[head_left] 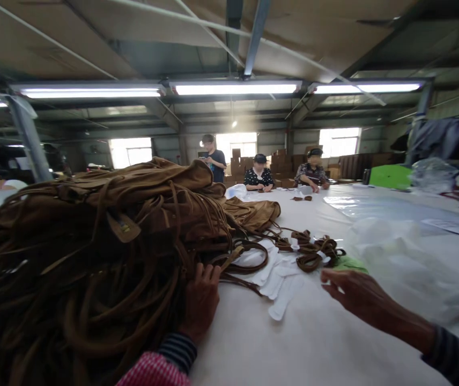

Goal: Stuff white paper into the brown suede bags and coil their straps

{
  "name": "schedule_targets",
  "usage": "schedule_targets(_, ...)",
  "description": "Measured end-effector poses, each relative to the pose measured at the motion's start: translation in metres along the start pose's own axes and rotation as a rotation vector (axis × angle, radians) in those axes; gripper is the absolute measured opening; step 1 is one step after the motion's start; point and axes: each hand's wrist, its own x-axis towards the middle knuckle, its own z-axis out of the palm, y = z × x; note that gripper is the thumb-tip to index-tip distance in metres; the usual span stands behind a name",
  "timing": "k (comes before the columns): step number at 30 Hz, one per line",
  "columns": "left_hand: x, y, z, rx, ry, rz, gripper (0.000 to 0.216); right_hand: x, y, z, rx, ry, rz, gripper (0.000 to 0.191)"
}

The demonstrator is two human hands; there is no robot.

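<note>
A large heap of brown bags (165, 187) with long straps and hanging tags fills the left side of the table. At its right edge my left hand (202, 300) has its fingers curled against a brown bag; the fingertips are hidden. Out over the table at the right, my right hand (356, 295) has its thumb and fingers drawn together; whatever they hold, if anything, is too small to name. Just beyond it lie bundled brown straps (313, 249) and a green piece (350, 264). White paper-like strips (278, 279) are spread between my hands.
The white table (261, 348) stretches far ahead. Crumpled clear plastic (410, 268) covers its right side, with a green box (390, 176) farther back. Two people (258, 174) sit at the far end, and another person (215, 161) stands behind. Tube lights (235, 88) hang overhead.
</note>
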Motion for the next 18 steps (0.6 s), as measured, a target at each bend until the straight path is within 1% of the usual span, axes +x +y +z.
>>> schedule_targets(1,0.000,-0.001,0.001,0.016,-0.012,0.019,0.039,0.005,-0.021,-0.003,0.045,-0.046,-0.019,0.024)
schedule_targets(4,0.005,-0.004,0.011,0.033,-0.092,0.075,0.032,0.019,-0.075,-0.003,0.121,-0.098,-0.127,0.015)
schedule_targets(6,0.010,-0.006,0.018,0.048,-0.124,0.093,0.027,0.024,-0.099,0.002,0.131,-0.139,-0.224,0.011)
schedule_targets(8,0.013,-0.006,0.022,0.068,-0.141,0.100,0.027,0.024,-0.114,0.009,0.155,-0.162,-0.291,0.010)
schedule_targets(11,0.010,-0.004,0.020,0.087,-0.175,0.090,0.033,0.024,-0.120,0.019,0.237,-0.171,-0.291,0.010)
schedule_targets(13,0.006,-0.001,0.019,0.109,-0.143,0.086,0.041,0.032,-0.113,0.026,0.312,-0.147,-0.251,0.011)
schedule_targets(15,0.003,0.001,0.023,0.137,-0.069,0.134,0.052,0.052,-0.101,0.035,0.382,-0.102,-0.210,0.012)
schedule_targets(17,-0.002,0.001,0.033,0.130,-0.008,0.242,0.059,0.080,-0.088,0.044,0.413,-0.059,-0.171,0.012)
schedule_targets(18,-0.005,0.001,0.040,0.109,0.001,0.298,0.061,0.097,-0.082,0.049,0.394,-0.038,-0.152,0.012)
